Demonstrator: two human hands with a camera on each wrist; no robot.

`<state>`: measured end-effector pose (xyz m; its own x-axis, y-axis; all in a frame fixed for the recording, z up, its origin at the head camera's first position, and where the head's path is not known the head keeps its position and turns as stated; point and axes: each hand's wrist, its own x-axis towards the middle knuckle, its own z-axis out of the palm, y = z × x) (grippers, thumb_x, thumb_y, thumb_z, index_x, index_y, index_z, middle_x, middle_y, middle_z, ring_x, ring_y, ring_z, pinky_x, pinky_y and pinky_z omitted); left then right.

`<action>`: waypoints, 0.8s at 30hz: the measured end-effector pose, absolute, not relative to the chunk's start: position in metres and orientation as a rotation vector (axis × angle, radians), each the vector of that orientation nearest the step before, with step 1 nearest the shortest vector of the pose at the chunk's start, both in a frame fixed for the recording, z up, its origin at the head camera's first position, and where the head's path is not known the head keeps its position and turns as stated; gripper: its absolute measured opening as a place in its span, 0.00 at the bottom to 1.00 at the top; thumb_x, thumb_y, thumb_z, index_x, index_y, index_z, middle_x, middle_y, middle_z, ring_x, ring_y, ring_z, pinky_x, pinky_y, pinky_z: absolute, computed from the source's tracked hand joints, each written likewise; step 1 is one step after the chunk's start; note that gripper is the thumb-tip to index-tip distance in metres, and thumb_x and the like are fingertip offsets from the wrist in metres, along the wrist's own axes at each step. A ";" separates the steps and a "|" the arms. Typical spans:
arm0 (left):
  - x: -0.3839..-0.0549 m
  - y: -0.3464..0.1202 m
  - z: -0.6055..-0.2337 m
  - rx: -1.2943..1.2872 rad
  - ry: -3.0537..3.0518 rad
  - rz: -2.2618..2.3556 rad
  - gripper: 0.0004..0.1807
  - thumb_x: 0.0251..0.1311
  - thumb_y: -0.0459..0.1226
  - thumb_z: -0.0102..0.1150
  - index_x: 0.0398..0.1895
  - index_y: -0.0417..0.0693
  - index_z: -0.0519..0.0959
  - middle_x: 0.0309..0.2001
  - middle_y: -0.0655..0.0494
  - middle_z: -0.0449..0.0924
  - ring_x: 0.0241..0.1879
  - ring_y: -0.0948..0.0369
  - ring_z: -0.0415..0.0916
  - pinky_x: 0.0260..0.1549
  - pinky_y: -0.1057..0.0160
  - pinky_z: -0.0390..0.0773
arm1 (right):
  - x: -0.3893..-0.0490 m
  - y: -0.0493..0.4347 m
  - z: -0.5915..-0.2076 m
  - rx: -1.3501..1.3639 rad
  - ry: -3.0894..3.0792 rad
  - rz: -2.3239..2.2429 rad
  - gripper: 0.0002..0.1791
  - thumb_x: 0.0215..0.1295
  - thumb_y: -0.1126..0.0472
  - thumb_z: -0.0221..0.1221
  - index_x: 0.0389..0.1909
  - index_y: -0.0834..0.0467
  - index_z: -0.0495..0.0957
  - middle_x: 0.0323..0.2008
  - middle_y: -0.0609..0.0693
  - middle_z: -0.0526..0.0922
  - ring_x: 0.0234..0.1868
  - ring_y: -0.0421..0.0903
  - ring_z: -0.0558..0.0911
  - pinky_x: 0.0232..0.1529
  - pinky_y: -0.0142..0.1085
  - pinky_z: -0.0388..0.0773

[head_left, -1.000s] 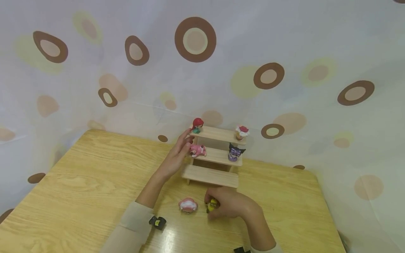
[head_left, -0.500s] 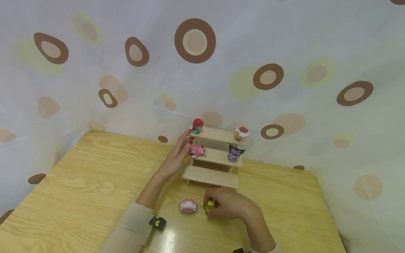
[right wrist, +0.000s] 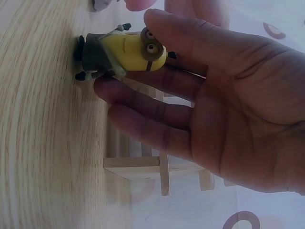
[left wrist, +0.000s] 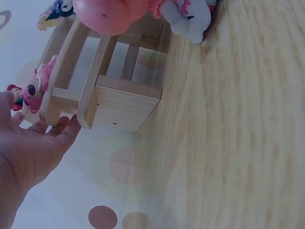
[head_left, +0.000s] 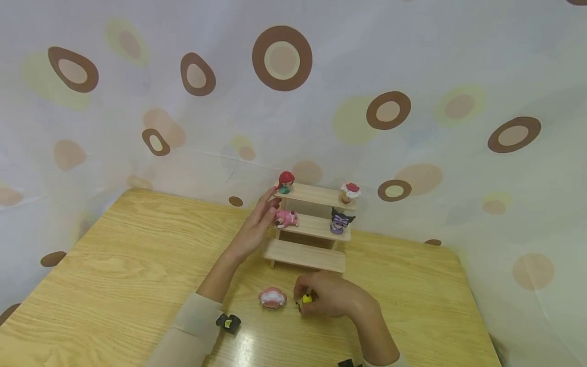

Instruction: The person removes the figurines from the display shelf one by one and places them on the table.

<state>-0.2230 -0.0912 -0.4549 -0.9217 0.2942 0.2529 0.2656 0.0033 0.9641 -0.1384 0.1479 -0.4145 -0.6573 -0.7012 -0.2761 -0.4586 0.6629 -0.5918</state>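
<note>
My left hand (head_left: 254,228) reaches to the left end of a three-step wooden shelf (head_left: 304,255), its extended fingers touching the board ends. Right beside those fingers a pink bear figurine (head_left: 287,218) lies on the middle step. In front of the shelf, the curled thumb and fingers of my right hand (head_left: 331,294) surround a yellow Minion figurine (right wrist: 131,52). The Minion stands upright with its feet at the tabletop, and the right wrist view shows my thumb tip at its goggles. A pink-and-white figurine (head_left: 272,298) sits on the table to the left of this hand.
On the top step are a red-haired mermaid figurine (head_left: 286,182) at left and a white figurine with a red top (head_left: 350,192) at right. A black-and-purple figurine (head_left: 340,222) occupies the middle step's right end. A patterned cloth (head_left: 284,132) hangs behind the wooden table (head_left: 137,265).
The Minion has turned from tilted to upright within my right hand, which has shifted very slightly left. My left hand stays in place at the shelf.
</note>
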 end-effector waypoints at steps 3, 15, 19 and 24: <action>-0.223 -0.091 -0.456 0.622 2.209 2.117 0.31 0.87 0.42 0.37 0.87 0.61 0.47 0.81 0.41 0.58 0.81 0.45 0.54 0.75 0.39 0.62 | -0.139 0.148 -0.415 -0.900 2.395 -0.651 0.11 0.61 0.62 0.76 0.42 0.51 0.85 0.35 0.38 0.82 0.35 0.39 0.78 0.40 0.34 0.77; -0.226 -0.092 -0.457 0.627 2.209 2.112 0.31 0.87 0.43 0.37 0.87 0.63 0.46 0.82 0.43 0.57 0.81 0.46 0.55 0.75 0.39 0.61 | -0.140 0.147 -0.412 -0.854 2.372 -0.663 0.21 0.55 0.62 0.79 0.50 0.54 0.84 0.42 0.41 0.85 0.41 0.42 0.80 0.47 0.38 0.80; -0.225 -0.093 -0.459 0.628 2.214 2.108 0.31 0.87 0.43 0.37 0.87 0.63 0.46 0.82 0.43 0.57 0.81 0.46 0.55 0.76 0.39 0.60 | -0.137 0.147 -0.410 -0.810 2.349 -0.696 0.23 0.56 0.62 0.79 0.52 0.55 0.84 0.45 0.43 0.86 0.44 0.42 0.81 0.49 0.40 0.81; -0.225 -0.092 -0.459 0.627 2.217 2.103 0.31 0.87 0.43 0.37 0.87 0.66 0.47 0.82 0.44 0.57 0.81 0.47 0.55 0.76 0.39 0.61 | -0.137 0.148 -0.410 -0.805 2.345 -0.704 0.24 0.57 0.62 0.79 0.53 0.56 0.84 0.46 0.44 0.86 0.44 0.41 0.82 0.49 0.39 0.82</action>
<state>-0.2246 -0.0923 -0.4588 -0.9190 0.3006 0.2551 0.2706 0.0106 0.9626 -0.1373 0.1481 -0.4103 -0.6653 -0.6703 -0.3288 -0.3783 0.6823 -0.6256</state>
